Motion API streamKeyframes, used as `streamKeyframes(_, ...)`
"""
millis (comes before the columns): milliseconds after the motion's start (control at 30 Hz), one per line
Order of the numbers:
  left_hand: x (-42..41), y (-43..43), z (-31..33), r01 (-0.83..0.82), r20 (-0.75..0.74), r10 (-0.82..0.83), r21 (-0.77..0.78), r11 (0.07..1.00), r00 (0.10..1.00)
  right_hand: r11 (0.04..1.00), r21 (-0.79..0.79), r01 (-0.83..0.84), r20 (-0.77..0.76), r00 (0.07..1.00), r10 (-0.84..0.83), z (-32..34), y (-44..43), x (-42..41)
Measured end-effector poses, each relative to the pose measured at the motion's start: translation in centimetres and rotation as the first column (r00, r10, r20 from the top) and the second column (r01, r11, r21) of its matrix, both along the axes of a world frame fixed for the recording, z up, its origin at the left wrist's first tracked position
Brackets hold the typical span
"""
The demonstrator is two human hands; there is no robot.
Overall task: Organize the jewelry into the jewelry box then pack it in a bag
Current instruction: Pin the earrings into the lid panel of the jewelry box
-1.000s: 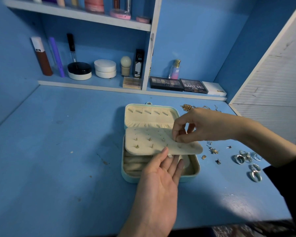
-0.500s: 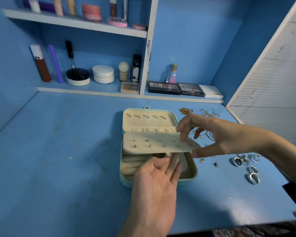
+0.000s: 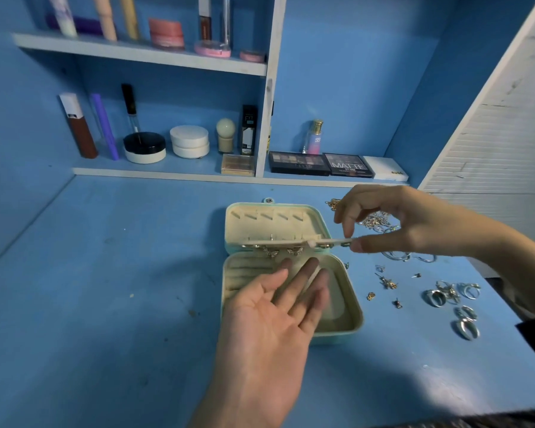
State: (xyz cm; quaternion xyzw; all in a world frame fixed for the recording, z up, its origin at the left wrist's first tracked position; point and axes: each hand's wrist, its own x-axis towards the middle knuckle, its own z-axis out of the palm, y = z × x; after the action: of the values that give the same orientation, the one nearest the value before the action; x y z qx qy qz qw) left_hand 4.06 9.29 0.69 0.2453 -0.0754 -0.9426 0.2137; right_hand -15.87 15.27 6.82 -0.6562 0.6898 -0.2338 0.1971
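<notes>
Pinching panel (image 3: 291, 242) level above box (image 3: 337, 335) with right hand (image 3: 414, 223) fingers (image 3: 348, 230) to let earrings (image 3: 272, 251) hang free; holding left hand (image 3: 269, 329) open beneath, likely as guard.

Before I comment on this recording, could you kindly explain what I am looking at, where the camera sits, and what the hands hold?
There is no machine here: a person works with two bare hands, and every picture comes from one wide-angle camera worn on the head, looking forward and down. On the blue table stands an open mint-green jewelry box with cream lining. The right hand pinches the right end of the box's flat cream earring panel, seen almost edge-on, with small pinned earrings hanging beneath it. The left hand is open, palm up, over the box's lower tray and holds nothing. To the right of the box lie loose gold earrings and silver rings; thin chains lie behind the right hand. Makeup lines the back shelves.
</notes>
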Motion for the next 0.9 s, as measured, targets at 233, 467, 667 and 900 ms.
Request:
streamKeyframes(233, 0.8, -2.7, 1.1, -0.235, 0.096, 0.281, -0.336, 0.912, 0.955, 0.981, -0.139, 0.133, 0.055, 0.990, -0.127, 0.4, -1.3, -0.5)
streamKeyframes(467, -1.6, -9.0, -3.0, 0.023, 0.163, 0.613, -0.973, 0.230, 0.773, 0.939, -0.221, 0.262, 0.015, 0.964, -0.265, 0.0, -2.6, -0.6)
streamKeyframes(667, -2.1, -10.5, -5.0, 0.189, 0.130, 0.618, -0.981, -0.031, 0.775, 0.885, -0.348, 0.310, -0.090, 0.928, -0.360, -1.4, -3.7, -0.6)
streamKeyframes(900, -2.2, -11.4, -5.8, 0.242, 0.112, 0.652, -0.964, -0.113, 0.750, 0.880, -0.353, 0.318, -0.215, 0.888, -0.407, -3.6, -3.7, -1.5)
